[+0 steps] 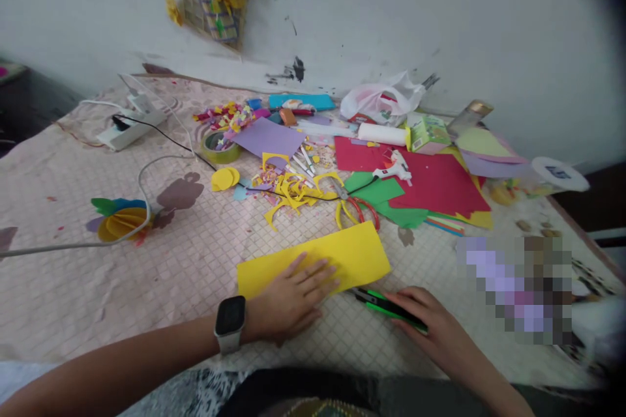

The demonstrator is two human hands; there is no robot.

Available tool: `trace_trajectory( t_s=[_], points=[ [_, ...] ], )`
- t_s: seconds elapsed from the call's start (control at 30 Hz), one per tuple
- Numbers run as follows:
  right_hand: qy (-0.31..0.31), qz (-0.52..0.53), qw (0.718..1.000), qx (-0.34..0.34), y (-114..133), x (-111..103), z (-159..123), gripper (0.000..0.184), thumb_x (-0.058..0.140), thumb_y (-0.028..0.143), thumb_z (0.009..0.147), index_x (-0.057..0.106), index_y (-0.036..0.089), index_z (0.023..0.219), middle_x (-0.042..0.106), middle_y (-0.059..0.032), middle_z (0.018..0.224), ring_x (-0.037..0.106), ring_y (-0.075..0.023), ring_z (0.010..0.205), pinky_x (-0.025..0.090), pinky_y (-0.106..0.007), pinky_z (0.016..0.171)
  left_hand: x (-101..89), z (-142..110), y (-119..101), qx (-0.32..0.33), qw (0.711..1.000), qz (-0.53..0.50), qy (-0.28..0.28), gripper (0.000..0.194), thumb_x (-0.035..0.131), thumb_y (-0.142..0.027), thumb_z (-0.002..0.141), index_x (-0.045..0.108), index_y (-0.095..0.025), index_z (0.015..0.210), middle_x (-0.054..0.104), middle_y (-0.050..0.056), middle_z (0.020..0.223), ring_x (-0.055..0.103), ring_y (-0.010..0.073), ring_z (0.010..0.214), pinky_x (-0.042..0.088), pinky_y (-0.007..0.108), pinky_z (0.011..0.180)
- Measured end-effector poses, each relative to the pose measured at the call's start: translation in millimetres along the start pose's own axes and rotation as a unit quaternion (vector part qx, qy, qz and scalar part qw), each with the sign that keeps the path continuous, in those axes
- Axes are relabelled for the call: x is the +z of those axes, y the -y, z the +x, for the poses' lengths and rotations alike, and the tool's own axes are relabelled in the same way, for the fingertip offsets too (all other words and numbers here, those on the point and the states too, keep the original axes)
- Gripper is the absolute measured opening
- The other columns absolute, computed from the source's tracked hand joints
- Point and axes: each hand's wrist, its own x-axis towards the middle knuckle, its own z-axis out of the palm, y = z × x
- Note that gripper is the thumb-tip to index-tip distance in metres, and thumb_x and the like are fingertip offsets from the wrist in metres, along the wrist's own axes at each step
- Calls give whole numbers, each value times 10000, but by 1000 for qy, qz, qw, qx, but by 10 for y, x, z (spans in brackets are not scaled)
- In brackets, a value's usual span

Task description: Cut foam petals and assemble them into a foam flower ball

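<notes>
A long yellow sheet of paper [359, 247] lies at a slight slant on the table in front of me. My left hand [293, 293] is spread flat over its lower middle, fingers apart, with a smartwatch [229, 320] on the wrist. In my right hand [425, 322] is a green and black utility knife [388, 309], its tip pointing left at the paper's near edge. Whether the blade touches the paper I cannot tell. Beyond the sheet lie red-handled scissors [364, 212] and yellow paper scraps [296, 192].
Red paper [440, 186], green paper [376, 189] and a white glue gun [395, 168] lie at the back right. A purple sheet [271, 138] and green tape roll [222, 150] are farther back. Cords run left from a power strip [132, 130], near a folded paper ornament [124, 221].
</notes>
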Motion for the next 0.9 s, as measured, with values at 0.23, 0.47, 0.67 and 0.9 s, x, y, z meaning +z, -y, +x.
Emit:
trace_trajectory(
  t_s=[0.23,0.47,0.67,0.9],
  points=[
    [1,7,999,-52,-7,47,182,427,574,174,876,620,322,1274,673,-70,1075,663,-243,987,588,-406,832,-24,-232,211,-19,1000,16,14,539,403,-389,1000,286,-269,1512,297,51,1596,214,251,1480,63,503,1210],
    [27,19,997,-67,23,67,250,439,553,143,897,603,293,1306,651,-87,1136,637,-236,1046,565,-405,889,-51,-201,169,-31,998,22,43,522,393,-338,1005,290,-259,1510,258,50,1607,198,244,1485,23,488,1210],
    [54,23,995,-83,63,20,325,449,545,122,898,595,295,1309,648,-83,1128,633,-230,1040,564,-397,881,-65,-203,168,-32,999,16,36,521,403,-331,1002,293,-265,1507,274,44,1602,212,238,1481,31,476,1212],
    [61,19,994,-89,81,45,367,428,557,126,904,605,277,1302,638,-95,1122,632,-235,1036,558,-406,892,-61,-201,173,-29,999,10,33,534,419,-332,997,287,-254,1508,282,58,1598,229,251,1476,42,491,1209]
  ],
)
